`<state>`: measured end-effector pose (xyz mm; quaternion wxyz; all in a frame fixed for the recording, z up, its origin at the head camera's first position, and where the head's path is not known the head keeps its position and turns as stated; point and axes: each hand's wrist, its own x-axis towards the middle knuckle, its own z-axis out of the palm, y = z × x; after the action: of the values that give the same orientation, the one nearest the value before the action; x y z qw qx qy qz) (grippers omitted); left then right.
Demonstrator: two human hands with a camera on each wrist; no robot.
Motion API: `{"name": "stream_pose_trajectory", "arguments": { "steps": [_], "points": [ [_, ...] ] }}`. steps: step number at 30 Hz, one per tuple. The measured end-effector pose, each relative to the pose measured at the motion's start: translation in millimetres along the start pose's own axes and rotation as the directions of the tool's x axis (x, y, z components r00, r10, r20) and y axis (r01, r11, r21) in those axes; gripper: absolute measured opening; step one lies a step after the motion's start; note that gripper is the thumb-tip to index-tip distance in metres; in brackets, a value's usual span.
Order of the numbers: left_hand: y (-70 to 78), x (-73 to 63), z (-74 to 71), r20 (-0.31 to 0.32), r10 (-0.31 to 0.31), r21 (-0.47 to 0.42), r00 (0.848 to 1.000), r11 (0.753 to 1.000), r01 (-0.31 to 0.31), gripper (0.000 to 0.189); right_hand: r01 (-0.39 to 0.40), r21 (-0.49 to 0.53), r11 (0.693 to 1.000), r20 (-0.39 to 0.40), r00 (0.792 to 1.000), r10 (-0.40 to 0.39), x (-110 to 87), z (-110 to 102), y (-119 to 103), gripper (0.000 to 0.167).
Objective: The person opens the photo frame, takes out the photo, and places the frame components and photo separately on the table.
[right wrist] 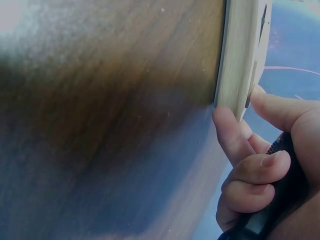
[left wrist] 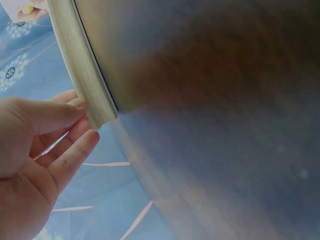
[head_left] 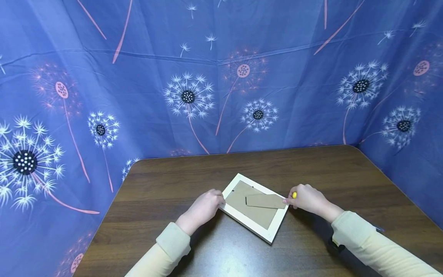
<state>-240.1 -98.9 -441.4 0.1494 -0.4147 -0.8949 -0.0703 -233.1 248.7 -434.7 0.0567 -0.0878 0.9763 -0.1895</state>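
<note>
A white-edged picture frame [head_left: 247, 227] lies face down on the brown table, its brown backing board [head_left: 238, 196] and a stand flap [head_left: 264, 201] facing up. My left hand [head_left: 205, 207] pinches the frame's left corner between thumb and fingers, seen close up in the left wrist view. At the opposite corner, my right hand [head_left: 308, 198] has its thumb on the back by the flap and its index finger at the frame's edge. The other curled fingers of that hand grip a black-handled tool [right wrist: 282, 185]; a yellow tip [head_left: 294, 195] pokes out beside the thumb. Its working end is hidden.
The wooden table [head_left: 166, 181] has a rounded far edge, with a blue dandelion-print cloth [head_left: 145, 77] hanging behind and at both sides. A small bluish object [head_left: 379, 229] shows partly from behind the right sleeve.
</note>
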Motion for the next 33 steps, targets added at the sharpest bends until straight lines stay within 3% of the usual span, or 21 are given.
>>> {"name": "stream_pose_trajectory", "arguments": {
  "steps": [27, 33],
  "points": [
    [-8.3, 7.6, 0.5, 0.004, -0.017, -0.066, 1.000, 0.998, 0.018, 0.024, 0.012, 0.008, 1.000, 0.005, 1.000, -0.012, -11.0, -1, -5, 0.027],
    [-5.8, 5.0, 1.4, -0.016, -0.098, -0.127, 0.995, 0.987, 0.095, 0.018, 0.025, -0.022, 0.999, -0.002, 1.000, -0.025, -9.3, -4, -5, 0.028]
  ]
}}
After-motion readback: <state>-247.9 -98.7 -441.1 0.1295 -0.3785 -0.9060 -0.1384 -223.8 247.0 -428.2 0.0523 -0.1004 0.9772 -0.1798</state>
